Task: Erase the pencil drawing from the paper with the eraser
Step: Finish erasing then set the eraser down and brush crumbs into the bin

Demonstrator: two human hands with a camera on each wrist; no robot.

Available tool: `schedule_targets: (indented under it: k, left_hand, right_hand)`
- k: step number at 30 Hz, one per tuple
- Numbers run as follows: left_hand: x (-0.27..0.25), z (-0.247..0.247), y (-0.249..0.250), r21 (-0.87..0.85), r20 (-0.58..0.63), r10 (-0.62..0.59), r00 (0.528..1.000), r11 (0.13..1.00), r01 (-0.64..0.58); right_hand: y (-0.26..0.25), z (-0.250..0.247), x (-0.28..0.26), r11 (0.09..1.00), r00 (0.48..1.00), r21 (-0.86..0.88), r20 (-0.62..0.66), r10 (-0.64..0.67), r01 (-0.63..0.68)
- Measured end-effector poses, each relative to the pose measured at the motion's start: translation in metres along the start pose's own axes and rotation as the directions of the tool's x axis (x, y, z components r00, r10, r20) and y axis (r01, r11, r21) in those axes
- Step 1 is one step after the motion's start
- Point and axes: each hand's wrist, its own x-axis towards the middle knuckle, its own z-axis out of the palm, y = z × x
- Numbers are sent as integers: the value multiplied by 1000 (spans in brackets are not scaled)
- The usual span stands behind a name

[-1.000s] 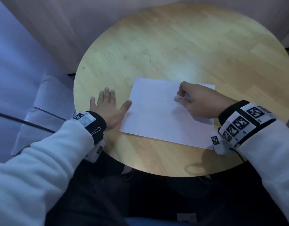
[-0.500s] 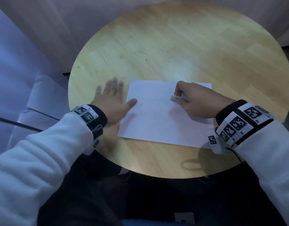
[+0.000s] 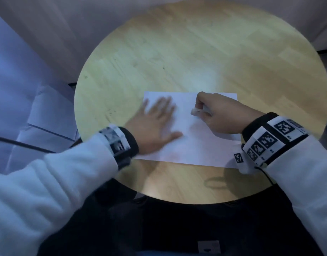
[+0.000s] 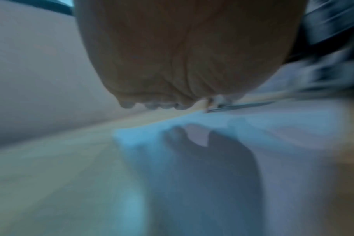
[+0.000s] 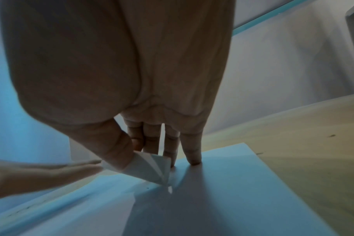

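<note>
A white sheet of paper [image 3: 199, 145] lies on the round wooden table [image 3: 196, 52]. My right hand [image 3: 218, 115] pinches a white eraser [image 3: 196, 112] between thumb and fingers, its lower corner touching the paper [image 5: 212, 199] in the right wrist view, where the eraser [image 5: 152, 167] shows clearly. My left hand [image 3: 155, 122] lies flat with straight fingers over the paper's left part, blurred by motion. In the left wrist view the palm [image 4: 188, 55] hovers low over the paper [image 4: 152, 143]. No pencil marks are plain to see.
The table's near edge [image 3: 177, 198] is close to my body. A pale blue cushion or seat [image 3: 38, 117] and a dark cable [image 3: 20, 144] lie to the left, off the table. The far half of the tabletop is bare wood.
My left hand has moved right from the bare table onto the left part of the paper. The right hand with the eraser has stayed almost in place.
</note>
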Motion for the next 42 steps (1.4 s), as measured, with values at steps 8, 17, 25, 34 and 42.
schedule_targets:
  k: [8, 17, 25, 34, 42]
  left_hand:
    - [15, 5, -55, -123, 138, -504, 853, 845, 520]
    - [-31, 7, 41, -121, -70, -8, 998, 993, 0]
    - [9, 4, 33, -79, -128, 102, 987, 990, -113]
    - [59, -35, 7, -128, -154, 43, 987, 990, -63]
    - [61, -20, 18, -44, 17, 102, 995, 994, -101]
  right_hand:
    - [1, 1, -3, 1000, 1000, 10, 18, 14, -15]
    - [2, -6, -1, 995, 997, -59, 5, 79, -79]
    - [16, -34, -14, 993, 993, -26, -48, 111, -112]
    - [55, -37, 2, 984, 979, -47, -119, 166, -172]
    - [54, -34, 8, 976, 973, -112, -159, 170, -188]
